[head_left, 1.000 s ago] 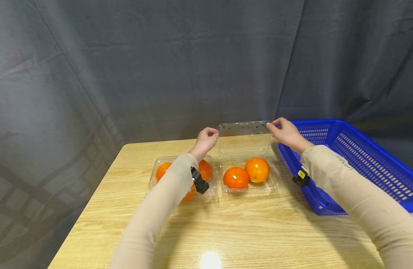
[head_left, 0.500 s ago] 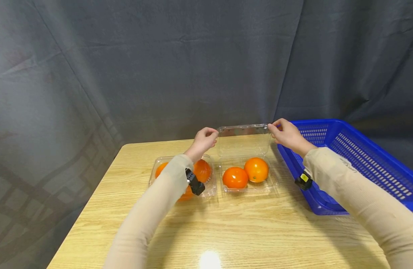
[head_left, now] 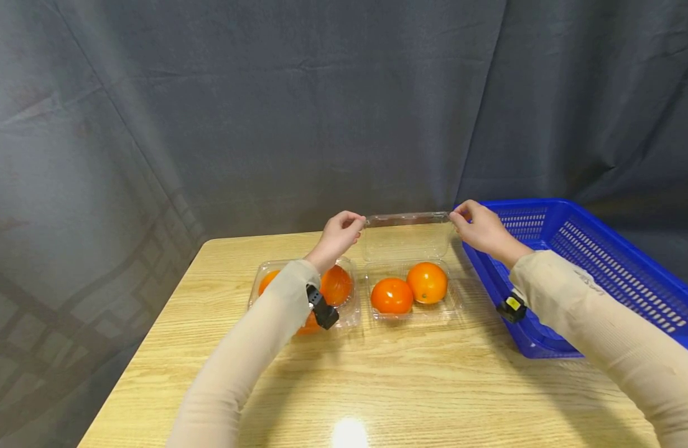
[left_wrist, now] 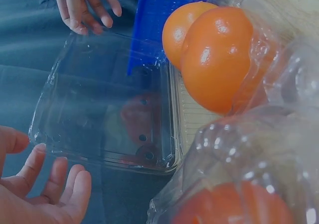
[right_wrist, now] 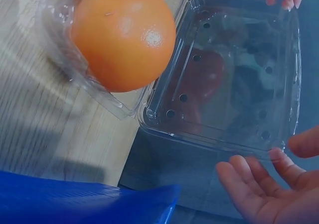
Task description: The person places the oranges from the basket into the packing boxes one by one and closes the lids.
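A clear plastic clamshell box (head_left: 453, 306) lies on the table with its hinged lid (head_left: 405, 239) raised at the back. In its base sit an orange (head_left: 427, 283) and a redder round fruit (head_left: 392, 296), side by side. My left hand (head_left: 337, 239) pinches the lid's left free corner between thumb and index finger, the other fingers loosely bent. At the opposite corner, my right hand (head_left: 483, 234) pinches the lid the same way. Small round holes show in the lid (right_wrist: 239, 84) in the right wrist view.
Left of the box stands another clear clamshell (head_left: 352, 316) with several orange fruits (head_left: 336, 285), partly hidden under my left forearm. A blue plastic basket (head_left: 618, 249) stands at the right. A dark grey curtain (head_left: 321, 124) hangs behind the wooden table (head_left: 411, 386).
The lid's upper edge has come down a little, tilting forward, with both hands still on its corners. My right hand has shifted slightly right and down; the fruits stay in place.
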Action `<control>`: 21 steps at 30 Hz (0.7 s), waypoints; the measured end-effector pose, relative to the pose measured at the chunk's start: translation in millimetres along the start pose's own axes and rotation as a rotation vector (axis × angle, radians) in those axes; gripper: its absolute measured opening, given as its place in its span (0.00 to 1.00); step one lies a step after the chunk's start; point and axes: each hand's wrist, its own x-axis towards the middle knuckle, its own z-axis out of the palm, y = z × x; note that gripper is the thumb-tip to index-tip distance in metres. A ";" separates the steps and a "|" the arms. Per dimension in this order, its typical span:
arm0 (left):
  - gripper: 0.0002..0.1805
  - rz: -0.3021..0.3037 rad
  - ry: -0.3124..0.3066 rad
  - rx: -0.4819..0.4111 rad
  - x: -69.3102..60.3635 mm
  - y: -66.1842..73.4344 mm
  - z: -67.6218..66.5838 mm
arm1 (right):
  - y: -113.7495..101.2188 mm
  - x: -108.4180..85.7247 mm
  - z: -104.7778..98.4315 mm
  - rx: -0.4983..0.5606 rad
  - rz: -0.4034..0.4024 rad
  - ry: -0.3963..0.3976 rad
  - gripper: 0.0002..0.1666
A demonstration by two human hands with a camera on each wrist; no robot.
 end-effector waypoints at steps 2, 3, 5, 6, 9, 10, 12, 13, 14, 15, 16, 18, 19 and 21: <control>0.14 0.019 0.011 0.022 -0.9 -0.2 0.5 | -0.9 -1.7 0.0 -0.012 -0.017 0.009 0.20; 0.14 0.024 0.012 0.032 -1.4 -0.2 0.5 | -1.2 -2.6 0.0 -0.019 -0.024 0.009 0.19; 0.14 0.032 0.007 0.053 -2.8 0.0 0.2 | -2.4 -4.4 0.1 -0.037 -0.037 0.003 0.18; 0.14 0.033 0.001 0.064 -4.0 0.5 -0.3 | -3.1 -5.6 0.0 -0.051 -0.045 -0.002 0.17; 0.14 0.031 -0.027 0.095 -7.2 1.5 -1.8 | -5.4 -8.9 -0.5 -0.092 -0.068 -0.027 0.15; 0.14 0.032 -0.034 0.105 -8.6 1.8 -2.4 | -6.1 -9.7 -1.0 -0.103 -0.076 -0.036 0.15; 0.14 0.037 -0.048 0.123 -11.4 2.5 -3.2 | -7.1 -11.3 -2.0 -0.122 -0.090 -0.048 0.15; 0.14 0.041 -0.052 0.130 -12.8 2.8 -3.6 | -7.4 -12.1 -2.8 -0.131 -0.095 -0.054 0.15; 0.14 0.045 -0.057 0.136 -14.1 3.1 -3.9 | -7.9 -12.8 -3.2 -0.138 -0.099 -0.060 0.15; 0.14 0.048 -0.062 0.142 -15.2 3.4 -4.2 | -8.5 -13.6 -3.7 -0.147 -0.104 -0.065 0.14; 0.14 0.050 -0.067 0.151 -16.1 3.4 -4.4 | -8.8 -14.4 -4.1 -0.157 -0.109 -0.068 0.14; 0.14 0.054 -0.080 0.163 -17.6 3.8 -4.7 | -10.3 -16.6 -4.7 -0.179 -0.120 -0.076 0.12; 0.14 0.054 -0.086 0.167 -18.4 3.9 -4.9 | -10.5 -17.6 -5.0 -0.190 -0.128 -0.083 0.12; 0.14 0.055 -0.096 0.177 -19.7 4.0 -5.4 | -11.7 -19.4 -5.4 -0.212 -0.144 -0.091 0.10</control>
